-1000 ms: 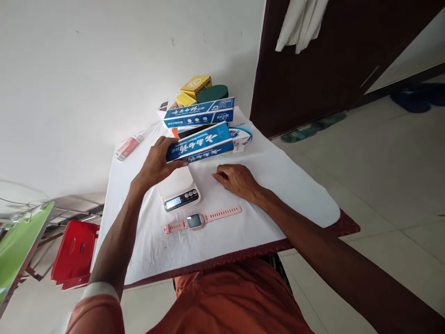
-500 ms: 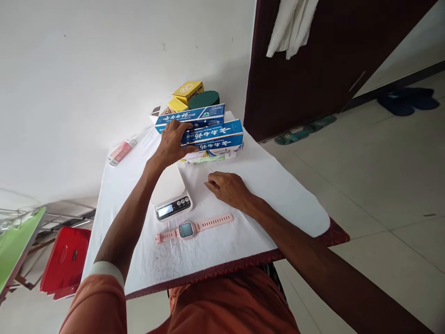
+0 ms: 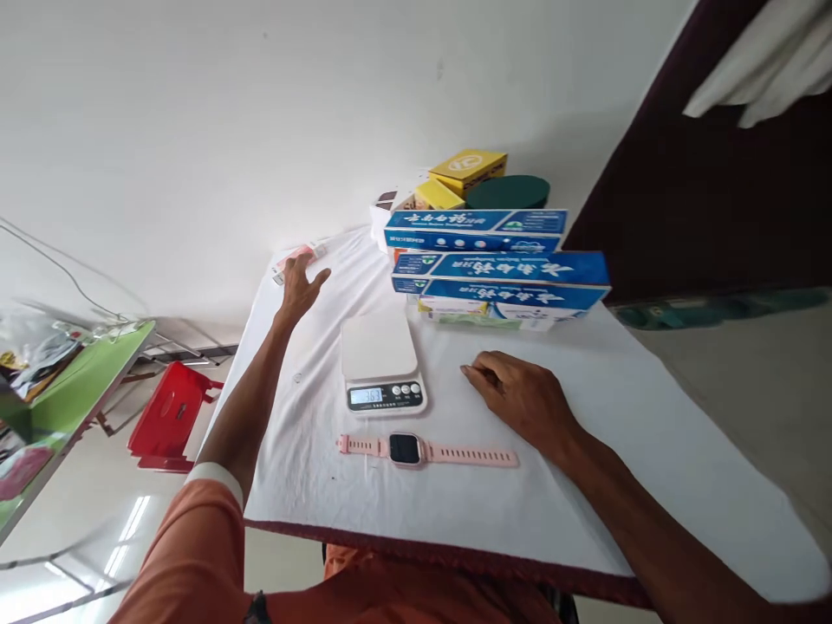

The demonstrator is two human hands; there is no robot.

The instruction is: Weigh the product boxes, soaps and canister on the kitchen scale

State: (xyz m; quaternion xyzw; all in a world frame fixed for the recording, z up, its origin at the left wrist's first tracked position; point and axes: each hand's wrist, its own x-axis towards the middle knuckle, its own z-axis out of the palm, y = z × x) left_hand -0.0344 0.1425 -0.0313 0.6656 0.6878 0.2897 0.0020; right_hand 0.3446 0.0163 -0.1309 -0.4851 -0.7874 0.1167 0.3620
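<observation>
My left hand [image 3: 300, 290] reaches to the far left of the table, fingers spread over a small pink-and-white box [image 3: 310, 254]; whether it touches the box I cannot tell. My right hand [image 3: 523, 394] rests on the white cloth with curled fingers and nothing visible in them. Between my arms sits a white digital kitchen scale [image 3: 379, 347] with a bare plate and a lit display. A pink-strapped smartwatch [image 3: 405, 449] lies stretched out in front of it. Behind the scale, two blue toothpaste boxes [image 3: 500, 270] lie stacked above lighter cartons [image 3: 487, 314].
Yellow boxes [image 3: 469, 169] and a dark green round lid [image 3: 510, 191] stand at the back against the wall. On the left are a red chair [image 3: 170, 416] and a green-topped table [image 3: 97, 373]. A dark door [image 3: 715, 191] with white cloth is at the right.
My left hand has left the blue toothpaste boxes and moved left to the small pink-and-white box. The view has turned left. My right hand stays on the cloth.
</observation>
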